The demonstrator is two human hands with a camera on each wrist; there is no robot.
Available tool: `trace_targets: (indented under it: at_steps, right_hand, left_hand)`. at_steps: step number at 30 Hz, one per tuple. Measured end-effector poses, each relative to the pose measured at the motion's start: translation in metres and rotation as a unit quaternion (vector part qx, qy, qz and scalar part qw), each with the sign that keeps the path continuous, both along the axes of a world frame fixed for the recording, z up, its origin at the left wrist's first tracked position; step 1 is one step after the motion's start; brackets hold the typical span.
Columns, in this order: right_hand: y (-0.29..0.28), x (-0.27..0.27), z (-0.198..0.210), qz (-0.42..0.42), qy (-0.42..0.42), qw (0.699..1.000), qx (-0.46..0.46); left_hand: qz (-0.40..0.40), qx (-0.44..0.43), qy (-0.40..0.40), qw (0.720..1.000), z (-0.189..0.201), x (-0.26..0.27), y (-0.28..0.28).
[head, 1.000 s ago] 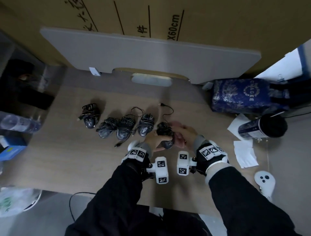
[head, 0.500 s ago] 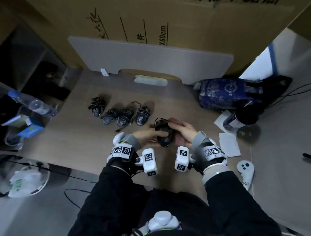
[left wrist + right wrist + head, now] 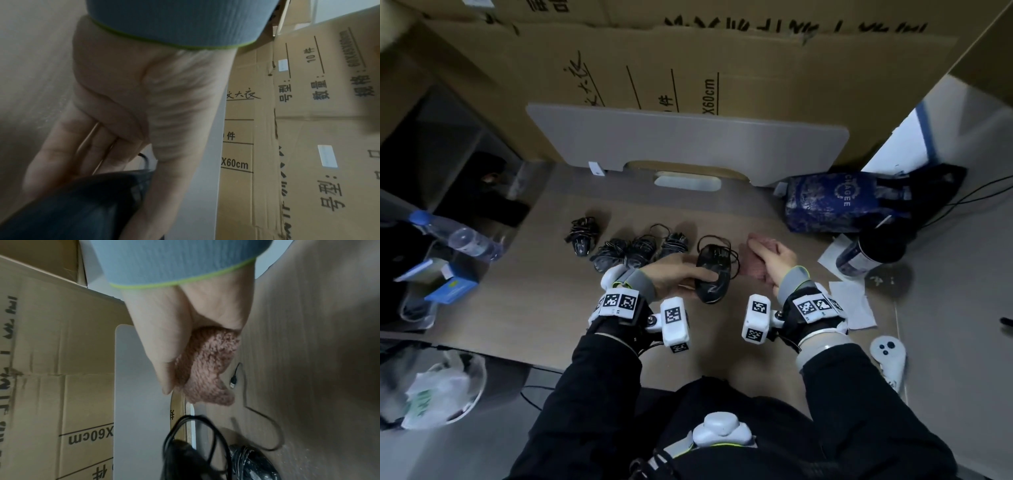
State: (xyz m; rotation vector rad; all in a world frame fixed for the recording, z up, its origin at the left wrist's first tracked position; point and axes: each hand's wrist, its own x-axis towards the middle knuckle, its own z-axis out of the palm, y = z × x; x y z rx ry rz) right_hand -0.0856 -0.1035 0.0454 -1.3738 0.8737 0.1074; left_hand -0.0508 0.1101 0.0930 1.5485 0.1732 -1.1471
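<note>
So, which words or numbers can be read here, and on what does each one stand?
"X60cm": printed on the cardboard box at the back.
"大衣": handwritten on the same box.
"数量: 10件" and "号型:": printed on another cardboard box.
"CHAGEE": on the blue bag.
Too blurred to read: the print on the dark can and on the small blue box.

the head view looks steeply down from above onto the whole table (image 3: pixel 530 301). the left wrist view sits close under the left grip (image 3: pixel 133 113), the right wrist view under the right grip (image 3: pixel 185 321), both facing the cardboard boxes (image 3: pixel 308 129). all three share the black mouse (image 3: pixel 711 274).
</note>
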Motion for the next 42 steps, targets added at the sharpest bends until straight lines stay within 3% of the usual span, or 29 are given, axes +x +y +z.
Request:
trace_targets:
  at_steps: [6, 8, 10, 13, 19, 22, 26, 29, 37, 42]
  right_hand:
    - [0.003, 0.005, 0.013, 0.061, 0.004, 0.985, 0.159]
    - [0.001, 0.002, 0.01, 0.068, 0.005, 0.992, 0.103]
    - [-0.006, 0.002, 0.002, 0.013, -0.007, 0.999, 0.031]
    - [-0.015, 0.003, 0.005, -0.043, -0.071, 0.996, 0.033]
    - [0.008, 0.005, 0.037, 0.139, -0.127, 0.979, 0.073]
    - [0.018, 0.002, 0.037, 0.146, -0.165, 0.975, 0.034]
    - [0.006, -0.005, 0.033, 0.154, -0.145, 0.971, 0.11]
    - [0.004, -0.004, 0.037, 0.204, -0.119, 0.97, 0.056]
    - [0.002, 0.006, 0.031, 0.096, -0.093, 0.99, -0.051]
    - [-0.011, 0.006, 0.044, -0.029, -0.067, 0.996, 0.057]
  left_hand:
    - [-0.019, -0.025, -0.007, 0.999, 0.008, 0.007, -0.016]
    - [-0.016, -0.019, -0.012, 1.0, 0.009, 0.008, -0.02]
    - [0.005, -0.009, -0.011, 1.0, 0.008, 0.007, -0.022]
    - [0.054, 0.011, -0.022, 0.998, 0.006, 0.002, -0.025]
    - [0.103, -0.038, -0.046, 0.993, 0.006, -0.009, -0.034]
    - [0.103, -0.056, -0.066, 0.991, 0.011, -0.011, -0.038]
    - [0.093, -0.063, -0.073, 0.991, 0.011, -0.018, -0.04]
    - [0.08, -0.074, -0.087, 0.99, 0.018, -0.019, -0.046]
    - [0.036, -0.05, -0.115, 0.991, 0.027, -0.018, -0.051]
    - [0.055, -0.066, -0.077, 0.993, 0.02, -0.02, -0.044]
